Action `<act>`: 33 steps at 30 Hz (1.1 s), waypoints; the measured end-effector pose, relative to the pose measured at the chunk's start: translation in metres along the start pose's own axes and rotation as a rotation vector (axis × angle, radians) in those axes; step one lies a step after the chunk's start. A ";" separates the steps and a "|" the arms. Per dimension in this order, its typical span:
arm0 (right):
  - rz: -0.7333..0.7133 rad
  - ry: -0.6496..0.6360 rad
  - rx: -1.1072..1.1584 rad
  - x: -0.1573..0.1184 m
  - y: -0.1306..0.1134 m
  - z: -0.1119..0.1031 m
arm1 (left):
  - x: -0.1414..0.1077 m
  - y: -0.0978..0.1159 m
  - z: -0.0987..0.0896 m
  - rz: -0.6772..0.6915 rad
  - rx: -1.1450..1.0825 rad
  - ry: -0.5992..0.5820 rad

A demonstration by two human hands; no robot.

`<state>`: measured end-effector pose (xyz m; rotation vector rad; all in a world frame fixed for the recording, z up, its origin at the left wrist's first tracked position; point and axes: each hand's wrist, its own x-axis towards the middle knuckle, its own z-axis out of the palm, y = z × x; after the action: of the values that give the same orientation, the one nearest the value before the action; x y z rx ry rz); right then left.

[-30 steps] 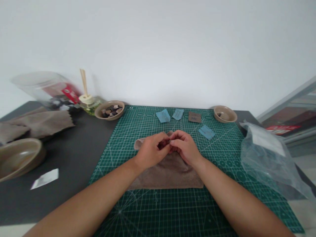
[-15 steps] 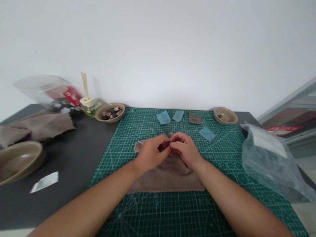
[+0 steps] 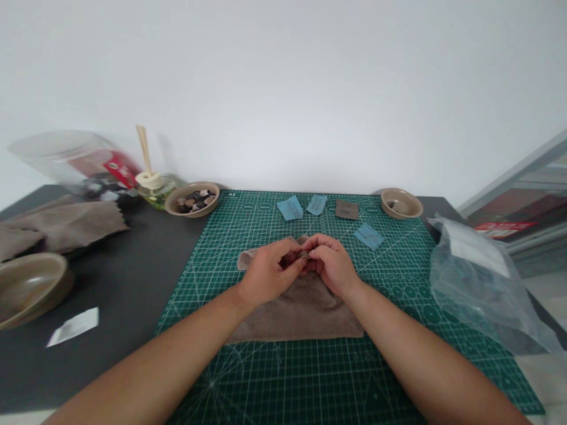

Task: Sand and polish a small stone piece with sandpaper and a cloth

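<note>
Two hands [image 3: 301, 265] pinching small piece [image 3: 305, 255], brown cloth [image 3: 296, 313] beneath, blue squares [image 3: 290, 208] beyond

Towel [image 3: 295, 313] on cutting mat [image 3: 398, 313] — bowls [image 3: 192, 199] behind

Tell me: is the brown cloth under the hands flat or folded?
Partly flat: its near part lies on the green cutting mat; it bunches under the hands.

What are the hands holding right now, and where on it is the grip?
The left hand and right hand pinch a small grey object between their fingertips; it is too small and covered to tell which part is gripped.
</note>
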<state>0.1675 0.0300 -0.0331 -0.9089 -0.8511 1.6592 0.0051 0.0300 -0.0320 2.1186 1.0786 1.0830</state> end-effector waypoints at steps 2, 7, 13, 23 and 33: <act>0.001 0.001 0.003 0.000 0.000 0.000 | 0.000 0.000 0.000 0.004 0.001 -0.001; 0.002 -0.004 0.005 0.000 0.000 -0.001 | -0.001 -0.001 0.000 0.007 0.005 0.000; 0.001 -0.015 0.008 0.001 0.000 -0.001 | 0.000 -0.001 0.000 0.007 0.010 -0.002; 0.007 -0.022 -0.001 0.000 0.000 -0.001 | -0.001 -0.001 -0.001 0.003 0.008 -0.012; 0.000 -0.032 -0.016 -0.001 0.000 -0.002 | -0.001 0.000 -0.001 -0.008 0.012 -0.013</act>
<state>0.1691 0.0291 -0.0342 -0.8957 -0.8874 1.6728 0.0038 0.0298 -0.0318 2.1255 1.0895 1.0602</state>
